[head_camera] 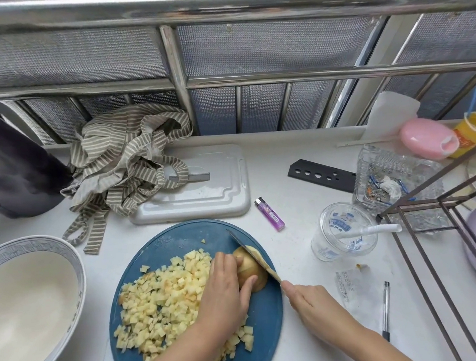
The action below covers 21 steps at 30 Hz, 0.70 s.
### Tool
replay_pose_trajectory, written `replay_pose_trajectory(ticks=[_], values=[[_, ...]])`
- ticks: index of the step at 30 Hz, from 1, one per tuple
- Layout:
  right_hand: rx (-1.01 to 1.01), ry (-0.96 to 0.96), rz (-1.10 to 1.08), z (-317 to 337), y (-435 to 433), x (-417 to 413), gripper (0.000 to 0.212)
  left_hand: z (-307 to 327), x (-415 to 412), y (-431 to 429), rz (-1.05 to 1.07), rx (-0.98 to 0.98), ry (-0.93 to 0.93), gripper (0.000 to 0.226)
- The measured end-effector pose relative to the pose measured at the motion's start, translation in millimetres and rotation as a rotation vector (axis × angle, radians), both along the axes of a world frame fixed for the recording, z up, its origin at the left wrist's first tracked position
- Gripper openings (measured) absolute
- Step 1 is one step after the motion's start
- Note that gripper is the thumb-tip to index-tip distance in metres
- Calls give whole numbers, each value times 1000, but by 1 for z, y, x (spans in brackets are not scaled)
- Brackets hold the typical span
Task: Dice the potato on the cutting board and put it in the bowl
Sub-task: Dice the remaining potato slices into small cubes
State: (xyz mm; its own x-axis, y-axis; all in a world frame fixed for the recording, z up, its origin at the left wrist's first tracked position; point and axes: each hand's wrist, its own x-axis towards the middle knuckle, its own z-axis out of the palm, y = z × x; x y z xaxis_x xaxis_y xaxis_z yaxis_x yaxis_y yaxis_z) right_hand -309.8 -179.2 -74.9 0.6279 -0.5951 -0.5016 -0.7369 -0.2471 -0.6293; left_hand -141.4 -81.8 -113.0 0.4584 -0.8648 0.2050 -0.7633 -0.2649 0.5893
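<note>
A round blue cutting board [264, 321] lies on the white counter in front of me. A heap of pale yellow potato dice [163, 297] covers its left half. An uncut potato piece [251, 273] sits at the board's upper right. My left hand [225, 297] presses on that piece from the left. My right hand [311, 304] grips the knife [250, 253], whose blade rests across the top of the potato piece. A large white bowl [19, 299] with a patterned rim stands to the left of the board, with nothing in it.
Behind the board lie a white plastic lid [213, 189], a striped cloth [126, 159] and a purple lighter [270, 214]. A clear plastic cup [344, 233], a black knife sheath [322, 174], a glass dish [397, 182], a pen [386, 311] and a metal rack [443, 215] crowd the right. A dark kettle [10, 166] stands far left.
</note>
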Motion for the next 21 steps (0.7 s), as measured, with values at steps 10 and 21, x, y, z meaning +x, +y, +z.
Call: replay_pose_trajectory(ticks=[10,21], values=[[182,-25,-65,5,-9,4,53,-1,0,0,-18,11,8,41],[35,46,49,0,-6,21,53,-1,0,-1,-22,14,-22,42]])
